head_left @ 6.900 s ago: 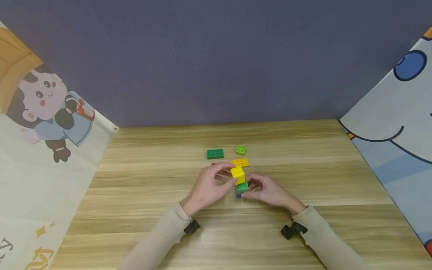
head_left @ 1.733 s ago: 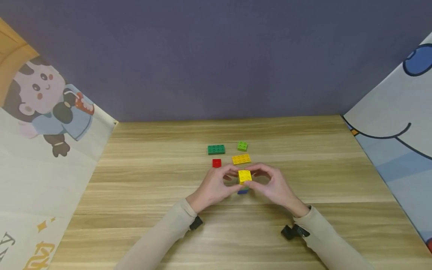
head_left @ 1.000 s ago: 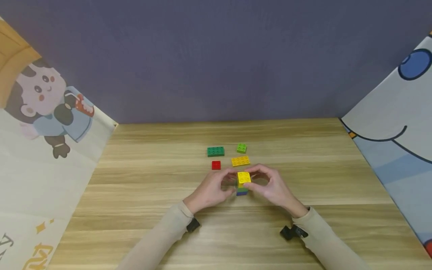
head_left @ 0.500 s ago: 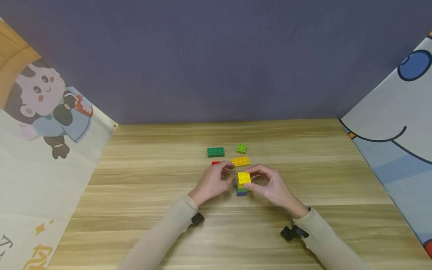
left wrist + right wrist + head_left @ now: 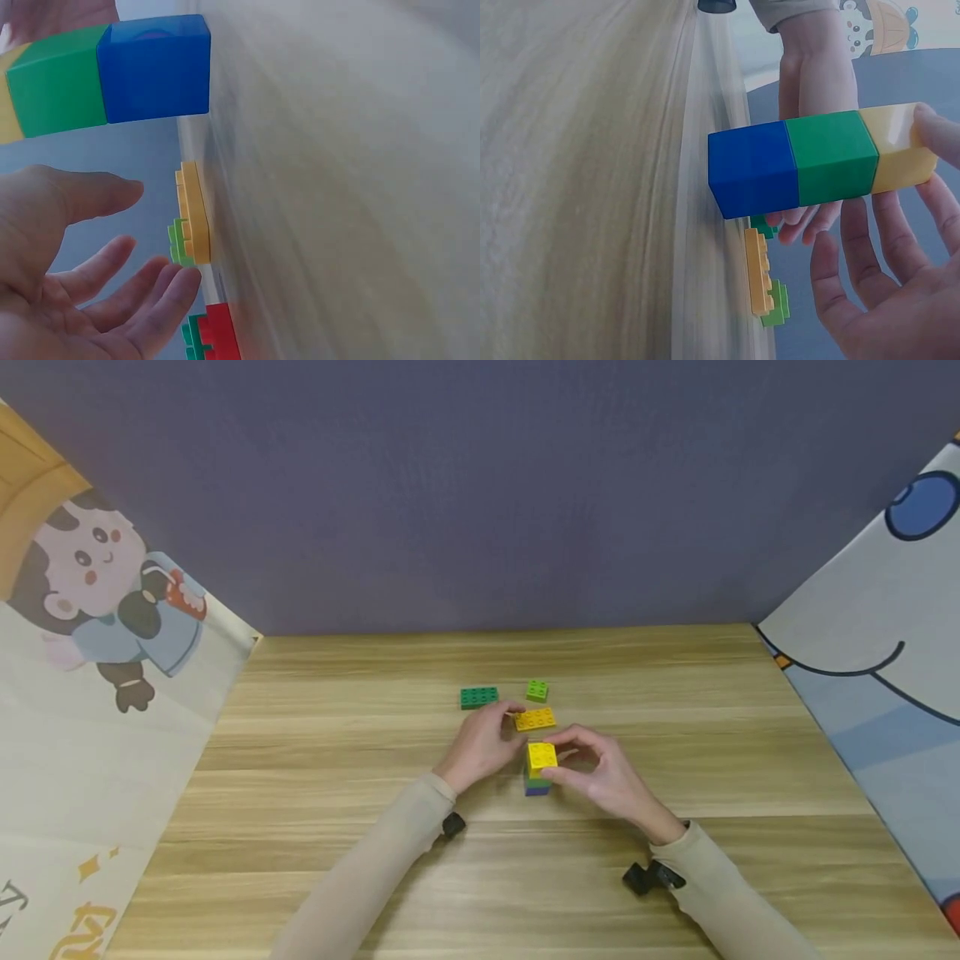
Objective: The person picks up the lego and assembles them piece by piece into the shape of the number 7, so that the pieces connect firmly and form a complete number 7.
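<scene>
A stack of toy building blocks stands upright on the table: a blue block (image 5: 754, 172) at the bottom, a green block (image 5: 832, 159) in the middle, a yellow block (image 5: 542, 757) on top. My right hand (image 5: 609, 777) pinches the yellow block between thumb and fingers. My left hand (image 5: 482, 745) hovers left of the stack with fingers apart, holding nothing. Just beyond its fingertips lies a flat yellow-orange brick (image 5: 535, 719). The red brick (image 5: 223, 330) shows low in the left wrist view; in the head view my left hand covers it.
A dark green brick (image 5: 478, 697) and a small lime green brick (image 5: 537, 691) lie farther back on the wooden table (image 5: 337, 710). A dark wall panel (image 5: 480, 502) rises behind the table, and printed panels flank both sides.
The yellow block went from my left hand above the green block onto the stack. My left hand then let go and moved away, forward over the red brick. My right hand stays on the stack.
</scene>
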### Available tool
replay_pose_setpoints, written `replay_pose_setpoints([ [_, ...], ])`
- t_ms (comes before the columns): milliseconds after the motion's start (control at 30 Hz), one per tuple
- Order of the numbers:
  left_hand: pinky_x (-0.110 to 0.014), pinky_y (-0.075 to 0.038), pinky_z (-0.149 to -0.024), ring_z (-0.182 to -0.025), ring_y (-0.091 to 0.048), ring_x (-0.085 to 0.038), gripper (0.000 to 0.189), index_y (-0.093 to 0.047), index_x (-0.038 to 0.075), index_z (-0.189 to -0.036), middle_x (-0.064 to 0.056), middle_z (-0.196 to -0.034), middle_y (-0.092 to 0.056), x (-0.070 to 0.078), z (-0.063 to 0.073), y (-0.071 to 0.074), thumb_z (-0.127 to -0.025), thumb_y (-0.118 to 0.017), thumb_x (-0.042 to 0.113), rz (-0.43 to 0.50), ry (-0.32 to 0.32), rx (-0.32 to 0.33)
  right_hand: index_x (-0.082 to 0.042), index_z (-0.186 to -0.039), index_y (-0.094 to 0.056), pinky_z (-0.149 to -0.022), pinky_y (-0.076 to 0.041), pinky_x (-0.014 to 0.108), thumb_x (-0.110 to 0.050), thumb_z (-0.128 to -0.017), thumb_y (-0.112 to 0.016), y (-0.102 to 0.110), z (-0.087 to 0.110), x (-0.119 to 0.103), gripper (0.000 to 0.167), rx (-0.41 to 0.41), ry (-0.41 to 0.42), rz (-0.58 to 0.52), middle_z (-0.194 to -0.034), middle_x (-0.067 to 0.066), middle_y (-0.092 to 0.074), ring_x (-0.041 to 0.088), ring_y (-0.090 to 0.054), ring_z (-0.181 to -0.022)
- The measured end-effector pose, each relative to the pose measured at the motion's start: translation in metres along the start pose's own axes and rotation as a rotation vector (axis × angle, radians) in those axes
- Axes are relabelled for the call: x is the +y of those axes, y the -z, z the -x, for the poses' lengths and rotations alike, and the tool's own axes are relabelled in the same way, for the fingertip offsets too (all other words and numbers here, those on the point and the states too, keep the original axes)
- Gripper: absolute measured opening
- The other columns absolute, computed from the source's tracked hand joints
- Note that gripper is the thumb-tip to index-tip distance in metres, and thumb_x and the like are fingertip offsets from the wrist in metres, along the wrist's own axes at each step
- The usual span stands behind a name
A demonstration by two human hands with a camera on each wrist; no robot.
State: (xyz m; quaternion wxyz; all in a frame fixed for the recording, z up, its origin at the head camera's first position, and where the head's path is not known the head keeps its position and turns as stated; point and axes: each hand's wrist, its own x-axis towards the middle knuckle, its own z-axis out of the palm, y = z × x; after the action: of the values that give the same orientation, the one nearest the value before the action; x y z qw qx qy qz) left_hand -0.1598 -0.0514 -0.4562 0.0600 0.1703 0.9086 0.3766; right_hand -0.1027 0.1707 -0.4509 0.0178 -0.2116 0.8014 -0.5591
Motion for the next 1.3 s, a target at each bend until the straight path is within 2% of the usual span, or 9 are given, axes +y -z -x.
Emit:
replay_pose_setpoints([
  [300, -0.042, -0.059, -0.101, -0.119, -0.067, -0.026, 0.048, -0.065, 0.008, -0.141, -0.011, -0.139, -0.069, 0.002, -0.013, -0.003, -0.096, -0.08, 0.017, -0.023, 0.014, -0.01, -0.009, -0.119, -0.074, -0.086, -0.062, 0.03, -0.008, -0.091, -0.084, 0.0, -0.001, 0.001, 0.03, -0.014, -0.016, -0.024, -0.119, 0.011, -0.076, 0.022, -0.072, -0.098],
  [567, -0.043, -0.052, -0.115, -0.134, -0.063, -0.028, 0.051, -0.065, 0.006, -0.142, -0.011, -0.144, -0.068, 0.005, -0.022, -0.008, -0.095, -0.082, 0.017, -0.073, 0.026, -0.025, -0.008, -0.118, -0.073, -0.086, -0.062, 0.03, -0.006, -0.09, -0.084, 0.0, -0.001, 0.0, 0.03, -0.014, -0.018, -0.041, -0.12, 0.012, -0.075, 0.023, -0.072, -0.098],
  [1000, -0.044, -0.053, -0.114, -0.131, -0.065, -0.028, 0.053, -0.066, 0.005, -0.142, -0.012, -0.143, -0.069, 0.0, -0.032, -0.011, -0.094, -0.084, 0.018, -0.101, 0.057, -0.058, -0.007, -0.118, -0.073, -0.085, -0.063, 0.031, -0.004, -0.09, -0.084, 0.0, 0.001, -0.001, 0.03, -0.005, -0.009, -0.043, -0.119, 0.013, -0.075, 0.022, -0.072, -0.097],
  [1300, -0.043, -0.052, -0.115, -0.132, -0.066, -0.027, 0.046, -0.069, 0.006, -0.138, -0.011, -0.141, -0.071, 0.0, -0.032, -0.009, -0.095, -0.081, 0.013, -0.109, 0.067, -0.072, -0.006, -0.118, -0.073, -0.086, -0.063, 0.032, -0.003, -0.089, -0.084, -0.002, 0.001, -0.003, 0.031, 0.002, -0.004, -0.043, -0.12, 0.014, -0.075, 0.022, -0.073, -0.098],
])
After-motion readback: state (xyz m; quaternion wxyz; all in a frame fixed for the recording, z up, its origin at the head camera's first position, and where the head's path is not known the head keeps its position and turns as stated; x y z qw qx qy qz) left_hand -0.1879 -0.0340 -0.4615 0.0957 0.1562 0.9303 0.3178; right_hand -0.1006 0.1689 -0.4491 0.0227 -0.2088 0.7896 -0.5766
